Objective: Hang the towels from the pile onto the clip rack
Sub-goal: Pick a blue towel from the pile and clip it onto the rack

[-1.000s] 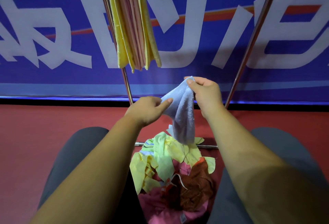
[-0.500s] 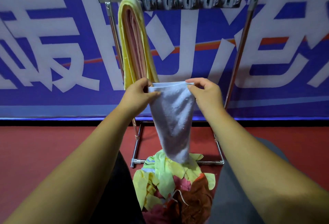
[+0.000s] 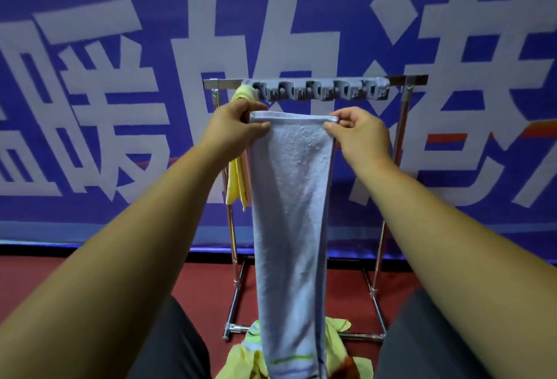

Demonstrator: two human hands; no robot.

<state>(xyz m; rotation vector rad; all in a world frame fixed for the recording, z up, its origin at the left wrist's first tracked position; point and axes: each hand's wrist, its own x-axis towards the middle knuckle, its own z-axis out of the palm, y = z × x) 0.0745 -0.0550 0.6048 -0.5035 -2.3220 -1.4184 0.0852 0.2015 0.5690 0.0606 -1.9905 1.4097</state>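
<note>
A pale blue towel hangs straight down in front of me, stretched flat along its top edge. My left hand pinches its top left corner and my right hand pinches its top right corner. Both hands sit just below the grey clip bar of the metal rack. A yellow towel hangs from the leftmost clip, partly hidden behind my left hand and the blue towel. The pile of towels lies on the floor at the rack's foot, mostly yellow.
A blue banner with large white characters fills the wall behind the rack. The floor is red. My knees in dark trousers flank the pile at the bottom.
Both hands have lifted the blue towel from the pile up to the clip bar and spread its top edge wide. The view has tilted upward.
</note>
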